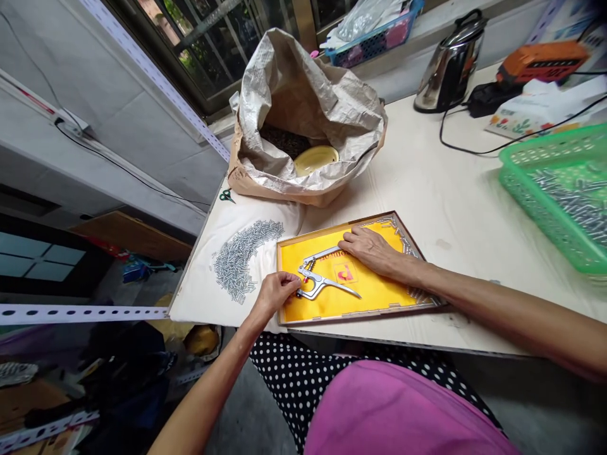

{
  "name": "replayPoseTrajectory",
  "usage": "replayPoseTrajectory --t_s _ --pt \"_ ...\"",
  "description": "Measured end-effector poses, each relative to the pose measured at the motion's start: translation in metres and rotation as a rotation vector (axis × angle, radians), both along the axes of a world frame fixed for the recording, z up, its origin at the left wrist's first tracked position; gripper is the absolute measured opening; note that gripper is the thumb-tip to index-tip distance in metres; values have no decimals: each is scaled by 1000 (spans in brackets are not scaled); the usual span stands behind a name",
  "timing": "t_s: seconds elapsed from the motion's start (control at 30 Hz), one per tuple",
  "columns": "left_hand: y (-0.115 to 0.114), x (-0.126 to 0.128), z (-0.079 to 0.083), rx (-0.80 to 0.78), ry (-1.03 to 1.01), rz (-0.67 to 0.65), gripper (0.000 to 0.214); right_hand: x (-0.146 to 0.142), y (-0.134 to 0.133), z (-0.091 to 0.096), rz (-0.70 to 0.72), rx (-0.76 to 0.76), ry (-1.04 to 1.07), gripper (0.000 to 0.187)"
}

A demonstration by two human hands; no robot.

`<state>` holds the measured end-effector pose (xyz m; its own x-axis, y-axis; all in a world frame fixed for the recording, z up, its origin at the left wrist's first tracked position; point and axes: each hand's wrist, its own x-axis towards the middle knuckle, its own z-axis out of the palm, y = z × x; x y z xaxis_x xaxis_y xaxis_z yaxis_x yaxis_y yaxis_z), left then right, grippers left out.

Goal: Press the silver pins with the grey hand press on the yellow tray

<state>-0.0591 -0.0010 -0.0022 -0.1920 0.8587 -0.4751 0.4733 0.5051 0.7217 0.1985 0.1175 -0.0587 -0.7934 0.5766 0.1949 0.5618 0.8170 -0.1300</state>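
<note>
Left of the tray [382, 296] lay a crescent of small metal screws [239, 256]. At the tray's left rim, the left grip [279, 289] had thumb and index finger brought together at the head of the pliers [324, 282]; whether they pinched a small part could not be told. The pliers were inside the tray, over its yellow floor: silver-grey metal, two long handles spread apart, a dark coil spring near the pivot, a red detail at the head. Above the tray's middle, the right grip [367, 249] was closed over the upper handle's end. Right of the tray stood a green basket [535, 208] containing metal pieces [581, 202].
</note>
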Motion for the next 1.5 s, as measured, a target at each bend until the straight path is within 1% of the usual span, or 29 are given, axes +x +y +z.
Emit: replayPoseTrajectory --t_s 0.2,0.33,0.5,0.67,0.83,0.93,1.07,1.17,1.3,1.5 --pt "2 9 0 -126 -40 41 22 3 6 9 38 14 -18 23" --pt "5 12 2 -181 -61 57 22 4 9 7 46 19 -18 26" --pt "12 16 9 -339 -99 46 24 2 10 2 31 21 -11 27" --pt "18 20 10 -411 -35 30 26 1 11 1 35 26 -4 26" --pt "15 22 9 -403 -35 25 31 4 8 8 72 5 -7 27" --pt "10 21 8 -390 -33 31 32 5 3 12 71 -14 -29 25" --pt "5 21 8 -390 -14 33 34 4 -4 12 71 -14 -70 24" --pt "2 21 7 -382 1 33 30 2 -11 8 61 -18 -91 23" --pt "-3 17 4 -373 26 2 25 2 -20 4 49 -18 -86 27" --pt "-10 9 -2 -373 47 -16 20 -3 -31 8 15 -46 -136 29"
